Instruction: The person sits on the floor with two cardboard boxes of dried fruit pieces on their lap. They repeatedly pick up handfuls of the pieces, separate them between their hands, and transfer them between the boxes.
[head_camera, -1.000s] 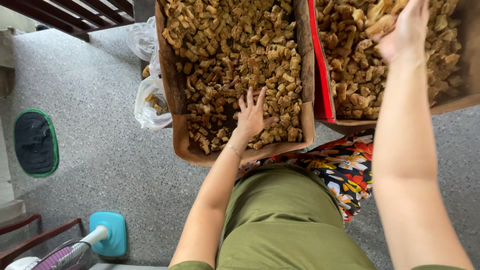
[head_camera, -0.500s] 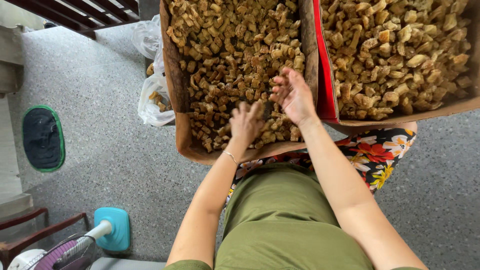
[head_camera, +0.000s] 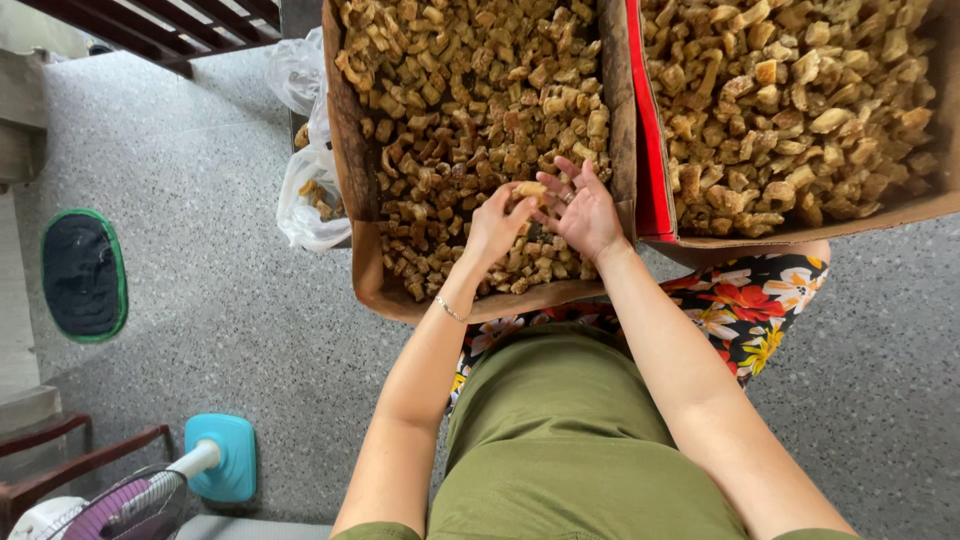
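Note:
Two cardboard trays full of small brown dried pieces stand in front of me. Over the near end of the left tray (head_camera: 365, 270), my left hand (head_camera: 492, 228) pinches one brown piece (head_camera: 527, 189) between its fingertips. My right hand (head_camera: 583, 212) is beside it with fingers spread, palm up, touching the same piece and the left fingers. The right tray (head_camera: 905, 210) has a red inner wall and neither hand is over it.
A clear plastic bag (head_camera: 308, 195) with a few pieces lies left of the left tray. On the speckled grey floor are a dark oval mat with a green rim (head_camera: 83, 274) and a fan with a blue base (head_camera: 222, 456). Floral cloth (head_camera: 745, 305) covers my lap.
My right hand came from the right tray across to the left tray and met my left hand. My left hand, flat on the pieces before, now pinches one piece.

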